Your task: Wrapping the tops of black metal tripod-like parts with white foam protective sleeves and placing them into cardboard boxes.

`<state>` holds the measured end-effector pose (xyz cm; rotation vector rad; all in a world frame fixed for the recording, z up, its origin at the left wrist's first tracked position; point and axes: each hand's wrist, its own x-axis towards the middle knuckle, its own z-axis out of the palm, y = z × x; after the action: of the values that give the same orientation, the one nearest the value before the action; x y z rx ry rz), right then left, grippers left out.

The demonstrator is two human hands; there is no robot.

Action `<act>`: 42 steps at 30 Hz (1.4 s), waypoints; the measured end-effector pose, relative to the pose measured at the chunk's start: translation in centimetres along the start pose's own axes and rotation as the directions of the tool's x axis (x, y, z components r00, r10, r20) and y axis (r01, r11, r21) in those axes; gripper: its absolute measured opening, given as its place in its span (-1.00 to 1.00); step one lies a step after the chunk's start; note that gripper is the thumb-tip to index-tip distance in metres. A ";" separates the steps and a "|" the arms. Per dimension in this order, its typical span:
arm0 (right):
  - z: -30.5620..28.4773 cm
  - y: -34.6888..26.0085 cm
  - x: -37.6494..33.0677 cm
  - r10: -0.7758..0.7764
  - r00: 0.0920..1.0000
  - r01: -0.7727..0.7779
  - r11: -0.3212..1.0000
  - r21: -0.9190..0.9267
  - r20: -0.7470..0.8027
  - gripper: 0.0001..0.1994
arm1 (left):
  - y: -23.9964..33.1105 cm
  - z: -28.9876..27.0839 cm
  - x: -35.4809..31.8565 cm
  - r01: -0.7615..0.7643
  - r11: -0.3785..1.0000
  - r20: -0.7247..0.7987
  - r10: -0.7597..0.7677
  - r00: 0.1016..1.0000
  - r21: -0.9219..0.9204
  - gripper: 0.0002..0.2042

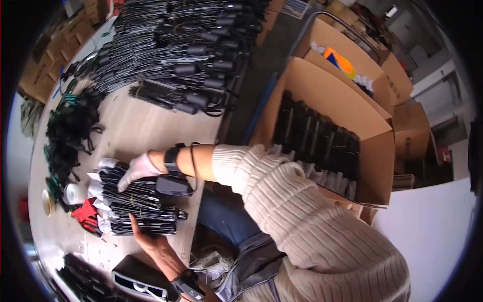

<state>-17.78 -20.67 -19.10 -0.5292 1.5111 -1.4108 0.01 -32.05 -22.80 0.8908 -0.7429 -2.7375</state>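
Note:
A stack of what look like folded umbrella frames, black with thin silvery ribs and white wrapped ends, lies on the table in front of me. My right hand, in a pale glove, grips it at the far side, a finger across the top. My left hand is bare-fingered and holds the near side, one finger up against the ribs; its other fingers are partly hidden beneath. A dark grey rectangular piece lies by my right wrist. Beside the white ends sits a red and black bundle.
Rows of similar black frames with handles cover the far table. Black and green pieces are heaped along the left edge, near a white roll. An open cardboard box of black items stands right. A black case sits nearby.

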 end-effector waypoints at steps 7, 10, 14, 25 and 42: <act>2.4 -0.4 -3.0 0.049 0.998 -0.053 0.991 0.122 0.039 -0.63 | -0.3 1.0 -1.7 -0.185 0.982 -0.015 0.185 0.983 -0.031 -0.55; 3.4 -2.3 -5.8 0.029 0.996 -0.067 0.871 0.486 0.086 -0.62 | 1.4 4.5 -4.1 -0.334 0.942 0.032 0.333 0.942 0.038 -0.52; 3.8 -5.8 -10.7 -0.248 0.960 0.279 0.846 0.455 -0.128 -0.60 | 3.3 9.6 -7.8 -0.371 0.907 0.232 0.325 0.917 0.197 -0.50; 1.4 -2.8 -40.8 -0.588 0.583 0.381 0.807 -0.451 -0.561 -0.61 | -10.0 23.4 -16.6 0.058 0.872 0.610 -0.386 0.692 0.486 -0.66; -4.5 17.3 -45.9 0.383 0.137 0.246 0.880 0.406 -0.913 -0.61 | -27.8 28.6 -5.9 -0.051 0.046 0.068 -0.798 0.599 0.998 -0.62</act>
<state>3.57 23.73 -19.81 1.1476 1.9585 -2.1172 -12.28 5.32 -13.97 0.0223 -3.2064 -2.6445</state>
